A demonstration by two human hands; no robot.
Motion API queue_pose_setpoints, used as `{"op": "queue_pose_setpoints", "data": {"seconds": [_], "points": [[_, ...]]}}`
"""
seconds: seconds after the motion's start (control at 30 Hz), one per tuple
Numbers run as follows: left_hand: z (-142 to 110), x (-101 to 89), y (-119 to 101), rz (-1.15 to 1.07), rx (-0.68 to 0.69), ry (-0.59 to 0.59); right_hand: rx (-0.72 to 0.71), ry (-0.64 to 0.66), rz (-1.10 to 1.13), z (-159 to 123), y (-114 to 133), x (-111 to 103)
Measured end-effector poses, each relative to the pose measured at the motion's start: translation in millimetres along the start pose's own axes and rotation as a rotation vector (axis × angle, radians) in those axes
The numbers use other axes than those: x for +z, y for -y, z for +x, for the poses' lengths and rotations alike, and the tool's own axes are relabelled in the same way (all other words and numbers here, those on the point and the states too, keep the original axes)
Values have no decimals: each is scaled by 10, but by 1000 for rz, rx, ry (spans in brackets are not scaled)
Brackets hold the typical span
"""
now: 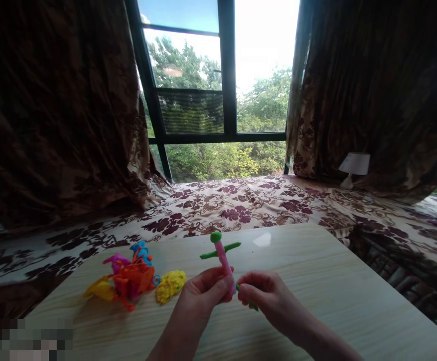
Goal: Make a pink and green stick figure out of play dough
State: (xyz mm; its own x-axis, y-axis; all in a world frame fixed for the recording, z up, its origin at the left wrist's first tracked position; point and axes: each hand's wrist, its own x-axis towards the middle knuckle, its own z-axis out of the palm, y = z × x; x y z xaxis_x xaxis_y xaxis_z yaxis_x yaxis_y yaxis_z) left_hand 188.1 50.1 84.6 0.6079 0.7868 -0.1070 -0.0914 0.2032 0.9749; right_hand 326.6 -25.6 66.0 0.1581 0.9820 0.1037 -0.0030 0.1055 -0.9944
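Note:
A small modelling-clay figure [223, 259] is upright above the table, with a pink stick body, a round green head and a green strip across it as arms. My left hand [206, 291] is closed round the lower end of the pink body. Close beside it on the right, my right hand [265, 293] pinches a thin green clay strip [255, 306]. One end of that strip meets the base of the pink body; whether it is stuck there I cannot tell. Fingers hide part of both pieces.
Left on the pale wooden table [316, 281] lie a lump of yellow clay [170, 286] and a pile of orange clay [133, 281] with blue, magenta and yellow pieces. Behind are a flowered cloth [241, 200], a small lamp [354, 164] and a curtained window.

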Motion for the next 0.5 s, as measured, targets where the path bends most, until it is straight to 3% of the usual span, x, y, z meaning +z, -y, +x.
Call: {"op": "queue_pose_setpoints", "data": {"seconds": [0.23,0.5], "points": [[-1,5,-18,74,45,9,-2,25,-70,-14,-7,8],[27,-19,0,62,35,-37,-11,-87,-87,16,-51,-28]]}}
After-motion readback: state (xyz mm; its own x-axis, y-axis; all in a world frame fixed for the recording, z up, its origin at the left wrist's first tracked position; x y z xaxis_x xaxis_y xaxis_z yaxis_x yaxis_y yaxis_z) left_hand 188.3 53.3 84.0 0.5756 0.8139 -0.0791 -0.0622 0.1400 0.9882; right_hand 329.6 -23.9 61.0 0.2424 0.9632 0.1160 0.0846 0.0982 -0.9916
